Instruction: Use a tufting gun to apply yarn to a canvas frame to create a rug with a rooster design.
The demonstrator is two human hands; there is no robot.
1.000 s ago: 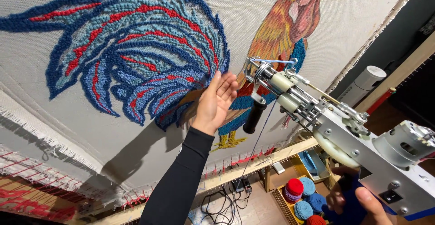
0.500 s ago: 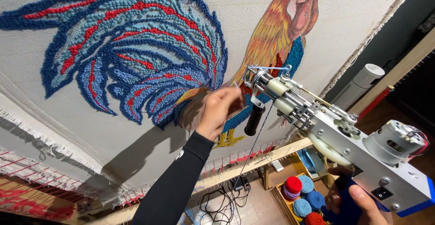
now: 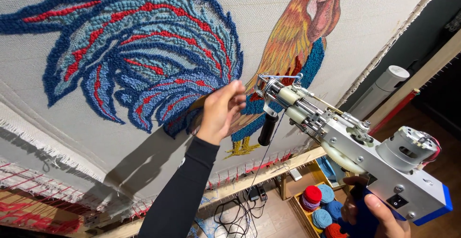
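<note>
**Left hand brushing the rooster canvas**

My tufting gun (image 3: 336, 137), gripped by my right hand (image 3: 372, 214), sits with its needle just off the rooster canvas (image 3: 144, 51). My left hand (image 3: 221, 111), flat a second ago, now curls loosely against the cloth, pinching nothing I can see; I judge it is smoothing the pile.

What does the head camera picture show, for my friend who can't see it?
A person's left hand touches a stretched cloth with a tufted rooster in blue, red and orange. Their right hand holds a metal tufting gun pointed at the rooster, and yarn balls sit in a box below.
</note>
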